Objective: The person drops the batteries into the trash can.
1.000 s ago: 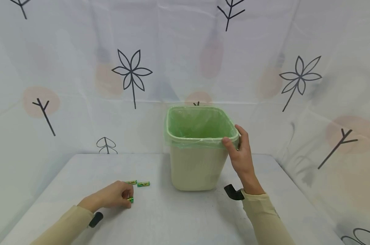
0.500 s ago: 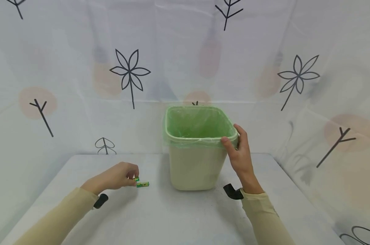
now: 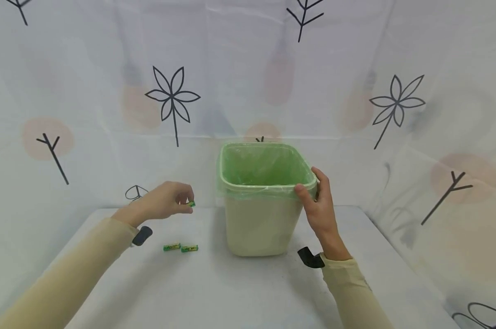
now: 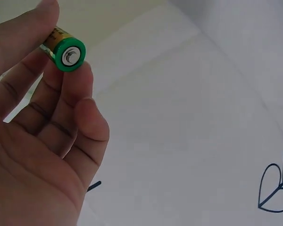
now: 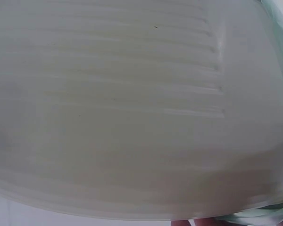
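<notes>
My left hand (image 3: pixel 166 201) is raised above the table, left of the bin, pinching a small green and gold battery (image 4: pixel 66 51) between thumb and fingertips. The battery's metal end faces the left wrist camera. My right hand (image 3: pixel 322 212) grips the right front corner of a pale green trash bin (image 3: pixel 260 224), thumb at the front of the rim and fingers round the side. A translucent green liner (image 3: pixel 268 164) covers the inside and folds over the rim. Ribbed bin wall (image 5: pixel 122 94) fills most of the right wrist view. The bin's bottom inside is hidden.
Two more batteries lie end to end on the white table (image 3: pixel 231 292), the left battery (image 3: pixel 171 246) close to the right battery (image 3: pixel 189 248), left of the bin. Behind the table hangs a white cloth (image 3: pixel 240 68) with plant drawings.
My left hand let its first battery position go, reached to the two lying farther back, and rose above them with a battery in its fingers. My right hand kept its grip on the bin.
</notes>
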Motion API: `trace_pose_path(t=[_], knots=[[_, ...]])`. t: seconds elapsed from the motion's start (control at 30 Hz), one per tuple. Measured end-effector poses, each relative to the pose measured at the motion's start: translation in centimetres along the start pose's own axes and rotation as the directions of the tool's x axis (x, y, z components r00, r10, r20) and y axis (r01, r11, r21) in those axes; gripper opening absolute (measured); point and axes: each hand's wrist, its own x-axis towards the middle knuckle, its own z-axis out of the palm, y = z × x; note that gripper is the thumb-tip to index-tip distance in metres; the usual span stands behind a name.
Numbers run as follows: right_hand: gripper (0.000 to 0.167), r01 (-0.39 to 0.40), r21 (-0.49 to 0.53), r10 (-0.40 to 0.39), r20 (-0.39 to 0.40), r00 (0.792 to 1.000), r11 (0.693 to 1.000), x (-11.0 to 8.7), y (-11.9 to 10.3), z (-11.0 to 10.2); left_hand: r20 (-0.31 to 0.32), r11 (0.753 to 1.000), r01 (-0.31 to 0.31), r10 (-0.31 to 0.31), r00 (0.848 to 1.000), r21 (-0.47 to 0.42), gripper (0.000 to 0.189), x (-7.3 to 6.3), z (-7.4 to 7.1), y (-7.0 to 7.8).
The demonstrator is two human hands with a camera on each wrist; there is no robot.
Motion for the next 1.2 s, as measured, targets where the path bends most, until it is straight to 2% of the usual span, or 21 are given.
trace_pose_path(t=[0.13, 0.33, 0.6, 0.77, 0.93, 1.2], knots=[[0.063, 0.000, 0.002, 0.000, 0.002, 1.000, 1.000, 0.1, 0.0, 0.1, -0.018, 0.999, -0.020, 0.021, 1.000, 0.024, 0.016, 0.8, -1.7, 1.4], [0.066, -0.001, -0.009, 0.001, 0.001, 1.000, 1.000, 0.1, 0.0, 0.0, -0.097, 0.996, -0.072, 0.076, 0.992, 0.044, 0.014, 2.8, -4.0, 3.0], [0.065, -0.001, -0.009, 0.001, -0.002, 1.000, 1.000, 0.1, -0.1, -0.1, -0.220, 0.984, -0.170, 0.177, 0.959, 0.048, 0.016, 5.7, -5.7, 5.1], [0.065, 0.002, -0.013, -0.002, -0.001, 1.000, 1.000, 0.1, -0.2, -0.1, -0.224, 0.979, -0.200, 0.206, 0.952, 0.050, 0.015, 7.5, -5.8, 6.7], [0.065, -0.015, -0.017, 0.015, 0.001, 1.000, 1.000, 0.0, -0.3, -0.2, -0.218, 0.969, -0.242, 0.247, 0.944, 0.049, 0.016, 9.6, -5.0, 8.1], [0.064, -0.019, -0.011, 0.019, 0.002, 1.000, 1.000, -0.1, -0.2, -0.1, -0.174, 0.966, -0.256, 0.257, 0.951, 0.032, 0.016, 12.3, -3.4, 9.5]])
